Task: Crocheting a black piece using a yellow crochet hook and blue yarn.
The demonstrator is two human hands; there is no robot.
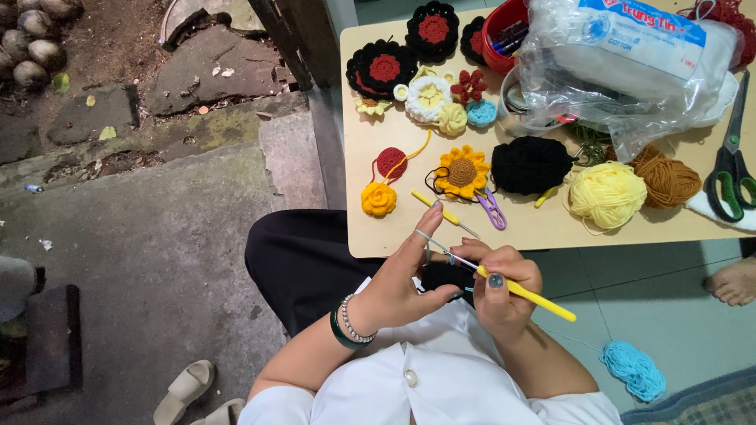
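My right hand (pixel 504 291) grips a crochet hook with a yellow handle (pixel 529 295), its metal tip pointing up-left toward my left fingers. My left hand (pixel 402 279) pinches a small black crocheted piece (pixel 450 275) held between both hands, index finger raised with thin blue yarn over it. The yarn trails down to a blue yarn pile (pixel 635 370) on the floor at the right. Both hands hover over my lap, just in front of the table edge.
A light wooden table (pixel 535 228) holds crocheted flowers, a sunflower piece (pixel 462 172), a spare yellow hook (pixel 442 212), black (pixel 531 164), pale yellow (pixel 607 194) and brown yarn balls, scissors (pixel 732 161), a plastic bag of cotton (pixel 630 55). A bare foot (pixel 732 281) and sandals (pixel 185 389) are on the floor.
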